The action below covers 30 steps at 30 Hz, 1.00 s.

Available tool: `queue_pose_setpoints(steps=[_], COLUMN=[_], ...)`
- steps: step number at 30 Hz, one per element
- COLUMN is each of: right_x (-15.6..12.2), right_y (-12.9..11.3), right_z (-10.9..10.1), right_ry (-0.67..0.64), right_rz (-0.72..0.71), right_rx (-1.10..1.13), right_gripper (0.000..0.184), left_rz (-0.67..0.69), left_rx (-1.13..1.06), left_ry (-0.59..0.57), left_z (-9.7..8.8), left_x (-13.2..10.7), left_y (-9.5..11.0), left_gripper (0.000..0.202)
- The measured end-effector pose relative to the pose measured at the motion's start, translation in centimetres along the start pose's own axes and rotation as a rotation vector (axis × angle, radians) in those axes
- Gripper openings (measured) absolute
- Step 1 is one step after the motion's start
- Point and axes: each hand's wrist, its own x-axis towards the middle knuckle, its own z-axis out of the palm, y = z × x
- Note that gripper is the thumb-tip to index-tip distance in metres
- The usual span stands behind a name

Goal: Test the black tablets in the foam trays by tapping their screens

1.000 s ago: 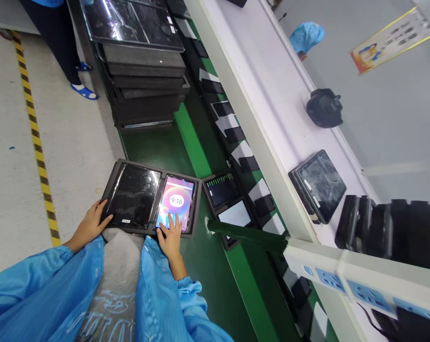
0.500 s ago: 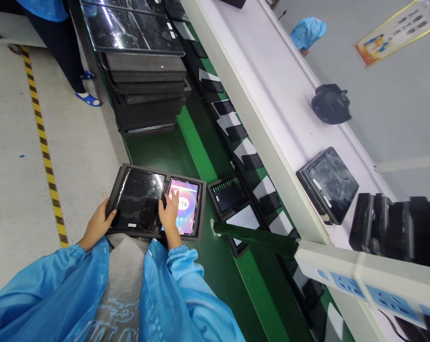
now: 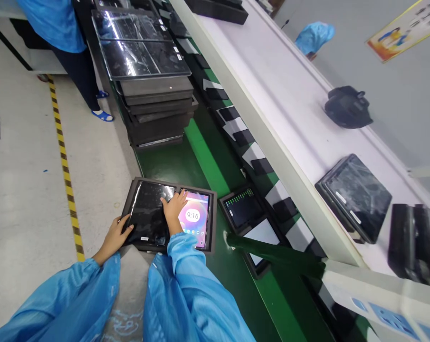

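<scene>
A dark foam tray (image 3: 212, 223) lies at the green bench's near edge, in front of my body. Its left recess holds a tablet with a black, glossy screen (image 3: 148, 211) and a small white label. In the right recess is a lit tablet (image 3: 196, 227) showing a pink and purple home screen with 9:16. My left hand (image 3: 112, 237) grips the tray's left edge, thumb over the rim towards the dark tablet. Fingers apart, my right hand (image 3: 173, 212) rests across the divider, its fingertips at the lit tablet's upper left corner.
Stacked trays (image 3: 157, 104) stand farther along the green bench (image 3: 165, 161). To the right, another tray (image 3: 224, 209) holds devices, one screen white. A green bar (image 3: 272, 249) juts out beside it. A white shelf (image 3: 272, 85) runs above. One person (image 3: 54, 23) stands at upper left.
My right hand has slid up and left off the lit screen's middle, uncovering the clock. My left hand keeps its grip on the tray. The view has shifted, so everything appears lower and farther right.
</scene>
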Motion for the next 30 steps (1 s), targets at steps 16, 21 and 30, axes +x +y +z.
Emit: queue_pose_setpoints(steps=[16,21,30], right_x=[-0.4,0.4,1.8], right_y=[-2.2,-3.2,-5.8], right_z=[-1.0,-0.6,-1.7], right_ry=[0.033,0.021,-0.043], right_rz=[0.09,0.268,0.514], right_rx=[-0.019,-0.035,-0.115], right_gripper=[0.056,0.055,0.065], left_rz=[0.011,0.095,0.126], left_rx=[0.044,0.074,-0.062], left_ry=[-0.232,-0.493,-0.911], left_z=[-1.6,-3.4,-9.1], left_x=[3.3,6.1,12.7], left_y=[0.4,-0.4,-2.7], left_gripper=[0.076,0.071,0.074])
